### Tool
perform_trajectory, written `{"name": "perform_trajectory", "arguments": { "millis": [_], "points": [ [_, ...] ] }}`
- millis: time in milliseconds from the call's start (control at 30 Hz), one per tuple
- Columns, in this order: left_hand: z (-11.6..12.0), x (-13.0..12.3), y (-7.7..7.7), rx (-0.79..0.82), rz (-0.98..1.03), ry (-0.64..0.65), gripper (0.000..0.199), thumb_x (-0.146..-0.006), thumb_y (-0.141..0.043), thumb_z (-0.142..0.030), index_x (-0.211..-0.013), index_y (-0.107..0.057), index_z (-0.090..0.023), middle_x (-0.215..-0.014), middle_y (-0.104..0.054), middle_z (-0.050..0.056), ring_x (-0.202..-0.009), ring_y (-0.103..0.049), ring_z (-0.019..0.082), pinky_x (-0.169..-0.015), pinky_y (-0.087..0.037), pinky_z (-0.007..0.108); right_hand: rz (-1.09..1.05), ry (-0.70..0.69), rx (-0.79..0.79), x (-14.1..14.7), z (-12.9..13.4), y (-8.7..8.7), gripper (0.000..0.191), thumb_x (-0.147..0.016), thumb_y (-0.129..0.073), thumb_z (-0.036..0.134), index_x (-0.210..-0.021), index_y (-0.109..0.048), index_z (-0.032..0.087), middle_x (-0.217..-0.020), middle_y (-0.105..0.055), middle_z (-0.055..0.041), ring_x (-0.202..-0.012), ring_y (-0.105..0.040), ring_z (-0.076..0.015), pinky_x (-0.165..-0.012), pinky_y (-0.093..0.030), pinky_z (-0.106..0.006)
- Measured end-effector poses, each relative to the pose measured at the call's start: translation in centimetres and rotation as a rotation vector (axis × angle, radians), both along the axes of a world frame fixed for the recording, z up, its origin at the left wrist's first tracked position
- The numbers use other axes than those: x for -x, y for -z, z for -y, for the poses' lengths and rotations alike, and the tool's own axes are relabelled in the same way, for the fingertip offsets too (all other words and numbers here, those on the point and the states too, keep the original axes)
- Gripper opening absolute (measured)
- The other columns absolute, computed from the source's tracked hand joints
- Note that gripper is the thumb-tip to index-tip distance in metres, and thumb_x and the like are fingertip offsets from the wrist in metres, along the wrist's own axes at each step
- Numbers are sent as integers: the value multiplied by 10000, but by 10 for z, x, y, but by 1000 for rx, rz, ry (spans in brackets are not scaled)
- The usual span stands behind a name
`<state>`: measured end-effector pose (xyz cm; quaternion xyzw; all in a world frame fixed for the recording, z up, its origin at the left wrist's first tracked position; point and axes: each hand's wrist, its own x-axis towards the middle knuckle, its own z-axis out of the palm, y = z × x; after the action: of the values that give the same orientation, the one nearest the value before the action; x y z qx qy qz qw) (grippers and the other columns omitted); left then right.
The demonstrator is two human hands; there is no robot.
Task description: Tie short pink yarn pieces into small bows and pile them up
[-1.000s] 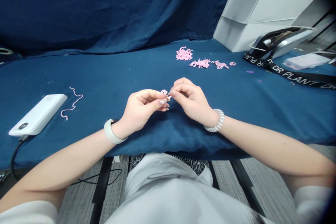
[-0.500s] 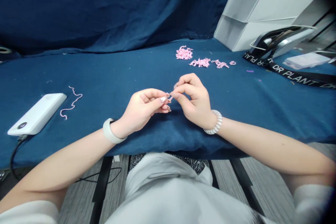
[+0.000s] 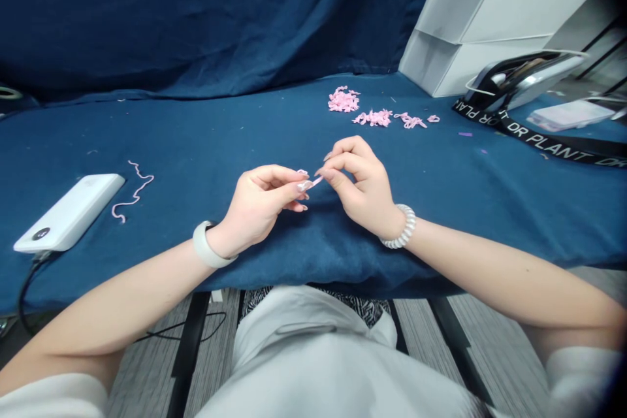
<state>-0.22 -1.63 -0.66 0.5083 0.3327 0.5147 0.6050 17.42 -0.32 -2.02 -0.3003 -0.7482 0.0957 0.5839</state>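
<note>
The piece of pink yarn [image 3: 317, 181] is up between the two hands, over the near part of the blue-covered desk [image 3: 235, 137], and the short stretch that shows in the gap runs on a slant, low at the left hand [image 3: 264, 202] and rising toward the right hand [image 3: 365, 192]. Its long axis therefore lies across the body, nearly from fingertip to fingertip, and neither hand is clearly nearer, since each is at one end of that stretch. The hands are close together but not touching: the left pinches the yarn between thumb and forefinger, with a bit of pink showing above the fingertips, and the right nips the upper end between thumb and forefinger, its other fingers curled above. The yarn is so small here that whether it is a closed loop or a plain length is hard to tell. Beyond the hands, toward the back and a little right, lie a pink pile [image 3: 343, 100], a second heap [image 3: 373, 118], a few loops [image 3: 411, 121] and one single loop [image 3: 434, 119]. Well off to the left, a loose strand [image 3: 134, 196] lies beside a white power bank [image 3: 68, 213].
</note>
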Motion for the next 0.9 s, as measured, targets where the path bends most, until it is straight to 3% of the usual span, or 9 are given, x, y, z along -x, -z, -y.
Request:
{"name": "perform_trajectory", "arguments": {
  "millis": [233,433,633,767,900],
  "points": [
    [-1,-1,-3,27,48,78,148,-663,-795,-178,-756,-686,-143,-669,-675,4,-552,-610,67,-507,-521,139,-9,-28,154,2,0,2,154,-874,-585,238,-753,-638,159,-844,-560,-45,-833,-546,-140,-790,-453,-316],
    [0,-3,-6,176,49,201,334,-640,-819,-229,-780,-531,-134,-641,-656,-15,-496,-595,76,-498,-537,178,-5,10,-65,2,7,-3,128,-871,-575,197,-766,-639,160,-871,-546,-61,-850,-562,-147,-780,-478,-329],
    [0,-2,-6,163,-36,243,386,-673,-801,-251,-782,-450,-133,-651,-656,-14,-488,-598,69,-510,-540,173,33,-37,-197,1,10,-2,79,-846,-603,147,-794,-657,173,-890,-516,-62,-868,-548,-140,-733,-494,-299],
    [-2,2,-3,123,-100,268,381,-679,-798,-245,-800,-454,-133,-659,-669,-7,-510,-626,85,-514,-544,165,55,-113,-196,-2,9,-3,71,-843,-615,165,-812,-672,195,-913,-510,-55,-870,-545,-135,-720,-502,-293],
    [-1,3,1,94,-90,380,337,-697,-776,-173,-787,-453,-137,-652,-675,-8,-513,-635,91,-540,-567,184,44,-245,-129,-1,10,-4,44,-820,-658,196,-796,-694,192,-937,-505,-56,-895,-549,-136,-748,-509,-295]
  ]
}}
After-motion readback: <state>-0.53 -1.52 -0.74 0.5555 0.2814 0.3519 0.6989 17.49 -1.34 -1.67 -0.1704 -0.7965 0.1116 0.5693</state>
